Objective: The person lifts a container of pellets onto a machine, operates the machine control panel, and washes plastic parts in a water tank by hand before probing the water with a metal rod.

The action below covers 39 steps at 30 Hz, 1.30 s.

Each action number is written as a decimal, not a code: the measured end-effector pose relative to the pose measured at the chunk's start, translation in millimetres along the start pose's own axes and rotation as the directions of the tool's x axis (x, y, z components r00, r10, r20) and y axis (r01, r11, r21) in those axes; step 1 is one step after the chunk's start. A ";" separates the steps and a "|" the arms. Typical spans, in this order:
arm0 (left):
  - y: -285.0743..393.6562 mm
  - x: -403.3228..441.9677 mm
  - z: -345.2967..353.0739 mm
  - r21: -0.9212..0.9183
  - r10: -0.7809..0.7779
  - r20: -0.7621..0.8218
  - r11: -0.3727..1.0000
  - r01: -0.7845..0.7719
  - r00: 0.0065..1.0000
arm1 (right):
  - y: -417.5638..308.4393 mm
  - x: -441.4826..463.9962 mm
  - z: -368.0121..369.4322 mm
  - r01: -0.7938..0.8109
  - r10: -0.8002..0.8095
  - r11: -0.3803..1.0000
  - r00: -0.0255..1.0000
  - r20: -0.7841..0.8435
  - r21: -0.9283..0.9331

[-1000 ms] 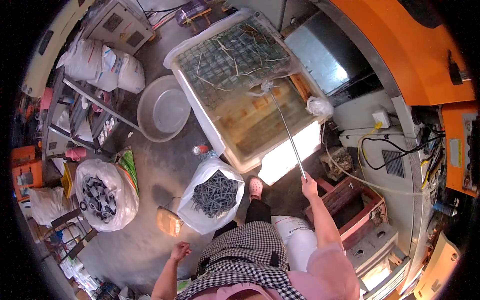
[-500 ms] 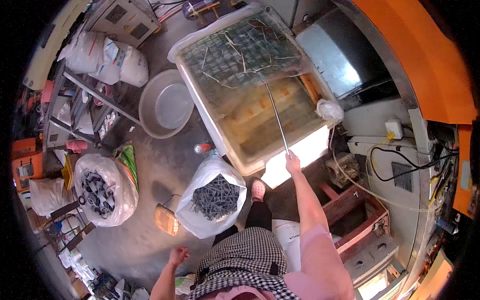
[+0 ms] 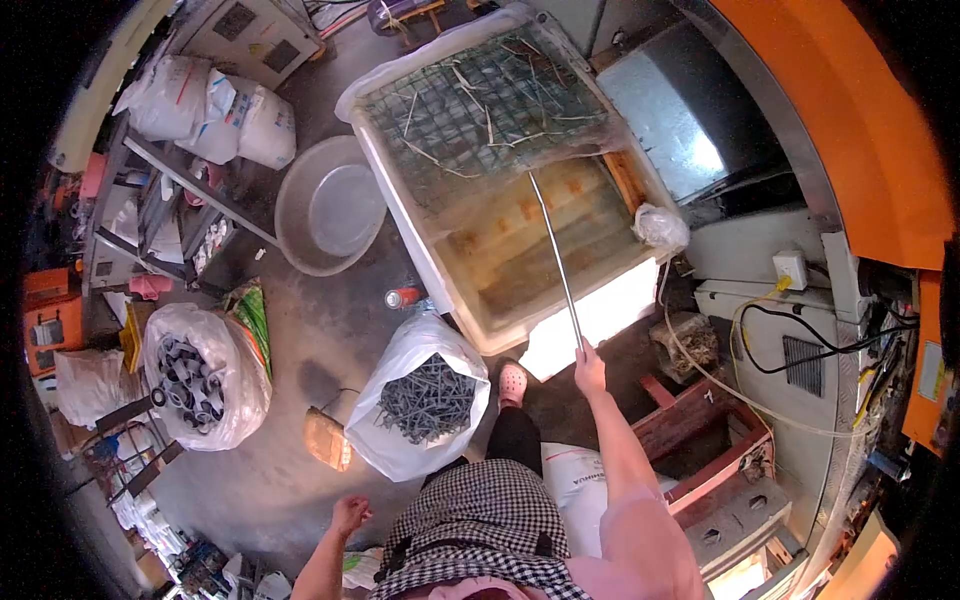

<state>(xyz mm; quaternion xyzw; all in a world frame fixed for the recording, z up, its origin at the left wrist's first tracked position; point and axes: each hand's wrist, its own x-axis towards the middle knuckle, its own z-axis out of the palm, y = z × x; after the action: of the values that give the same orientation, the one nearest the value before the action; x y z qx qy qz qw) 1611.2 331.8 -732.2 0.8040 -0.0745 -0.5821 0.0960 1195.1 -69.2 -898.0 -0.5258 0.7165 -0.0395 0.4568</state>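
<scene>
My right hand (image 3: 590,371) is closed round the near end of a thin metal rod (image 3: 557,255). The rod's far end reaches into the water of a large pale tub (image 3: 478,330), near the edge of a dark grid (image 3: 480,100) with pale strips lying on it. My left hand (image 3: 350,513) hangs at the lower left, its fingers curled; whether it holds anything is hidden. Ahead of my body stands a white bag (image 3: 375,445) of dark thin pieces (image 3: 428,397).
A grey round basin (image 3: 290,225) and a red can (image 3: 402,298) stand left of the tub. Farther left is a clear bag (image 3: 245,400) of grey rings. On the right are a red metal frame (image 3: 715,485), a hose (image 3: 690,355) and a cabinet (image 3: 770,330).
The pale clump at the rod's far end a second ago no longer shows. My right hand moved left and up with the rod, then came back down a little.
</scene>
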 end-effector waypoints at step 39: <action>33.9 2.7 -4.4 -0.022 0.166 -0.169 0.985 -0.172 0.972 | 37.0 20.4 1.9 0.154 -0.159 0.981 0.987 0.036 0.114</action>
<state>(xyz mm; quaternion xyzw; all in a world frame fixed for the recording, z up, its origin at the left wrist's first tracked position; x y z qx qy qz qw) 1615.9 298.6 -725.2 0.8387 -0.1238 -0.5039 0.1656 1169.3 -68.1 -931.5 -0.5551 0.6590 -0.1031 0.4969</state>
